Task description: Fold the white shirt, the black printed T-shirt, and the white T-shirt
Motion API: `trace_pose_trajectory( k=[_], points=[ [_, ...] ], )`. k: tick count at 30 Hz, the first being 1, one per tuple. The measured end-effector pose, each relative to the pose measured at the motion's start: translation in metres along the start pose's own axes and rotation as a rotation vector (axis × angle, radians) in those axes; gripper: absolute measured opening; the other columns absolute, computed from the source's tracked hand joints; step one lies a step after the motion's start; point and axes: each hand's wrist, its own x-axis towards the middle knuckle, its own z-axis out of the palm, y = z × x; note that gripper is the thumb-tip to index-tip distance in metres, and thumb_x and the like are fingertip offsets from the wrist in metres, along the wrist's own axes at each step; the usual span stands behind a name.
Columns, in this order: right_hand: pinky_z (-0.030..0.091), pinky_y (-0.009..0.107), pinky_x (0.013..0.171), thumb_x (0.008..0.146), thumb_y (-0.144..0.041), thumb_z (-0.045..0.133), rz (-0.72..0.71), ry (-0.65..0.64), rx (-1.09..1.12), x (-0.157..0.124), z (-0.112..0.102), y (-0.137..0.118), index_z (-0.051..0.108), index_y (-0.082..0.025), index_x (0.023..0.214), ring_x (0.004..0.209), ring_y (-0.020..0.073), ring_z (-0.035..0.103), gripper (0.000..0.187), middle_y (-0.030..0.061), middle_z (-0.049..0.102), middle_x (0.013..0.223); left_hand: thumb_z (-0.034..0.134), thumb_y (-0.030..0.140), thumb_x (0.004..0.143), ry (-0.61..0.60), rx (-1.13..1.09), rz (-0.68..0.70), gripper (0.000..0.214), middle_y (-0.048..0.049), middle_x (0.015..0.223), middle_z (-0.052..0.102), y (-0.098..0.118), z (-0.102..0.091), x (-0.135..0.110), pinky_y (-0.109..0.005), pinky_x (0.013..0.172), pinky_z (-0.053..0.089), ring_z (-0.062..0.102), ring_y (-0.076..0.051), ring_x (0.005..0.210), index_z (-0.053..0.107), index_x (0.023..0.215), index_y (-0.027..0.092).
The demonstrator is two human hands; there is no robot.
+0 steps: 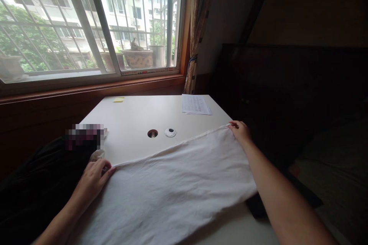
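A white cloth (175, 183) is stretched slantwise over the near half of a white table (138, 115). My left hand (96, 172) pinches its far left corner between thumb and fingers. Further from me, at the table's right edge, my right hand (240, 130) is closed on the far right corner. The cloth's far edge runs taut between both hands, while soft wrinkles cross its middle. I cannot tell from its visible part whether it is a garment or a plain sheet.
Past the cloth are a round hole (152, 133) in the tabletop and a white round cover (170, 132). Printed papers (196, 105) and a yellow sticky note (118, 100) lie at the back. Dark fabric (43, 176) is heaped at left. A barred window (138, 19) stands behind.
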Motion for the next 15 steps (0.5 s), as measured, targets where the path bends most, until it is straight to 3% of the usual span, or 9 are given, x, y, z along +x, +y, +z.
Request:
trace_pose_trajectory(
  k=[9, 15],
  points=[
    [0.054, 0.041, 0.088, 0.082, -0.028, 0.057, -0.076, 0.050, -0.021, 0.002, 0.008, -0.009, 0.068, -0.022, 0.097, 0.092, 0.0255, 0.063, 0.020, 0.0078, 0.061, 0.099, 0.052, 0.068, 0.094, 0.024, -0.020, 0.028, 0.048, -0.0061, 0.093, 0.068, -0.002, -0.005, -0.001, -0.039, 0.084, 0.046, 0.061, -0.028, 0.090, 0.071, 0.097, 0.024],
    [0.053, 0.038, 0.087, 0.081, -0.020, 0.053, -0.055, 0.002, -0.084, 0.008, 0.013, -0.005, 0.058, -0.023, 0.083, 0.086, 0.0227, 0.060, 0.006, 0.0066, 0.054, 0.095, 0.049, 0.070, 0.094, 0.033, -0.030, 0.007, 0.051, -0.0056, 0.091, 0.067, -0.011, -0.005, -0.003, -0.036, 0.080, 0.049, 0.063, -0.026, 0.086, 0.069, 0.086, 0.024]
  ],
)
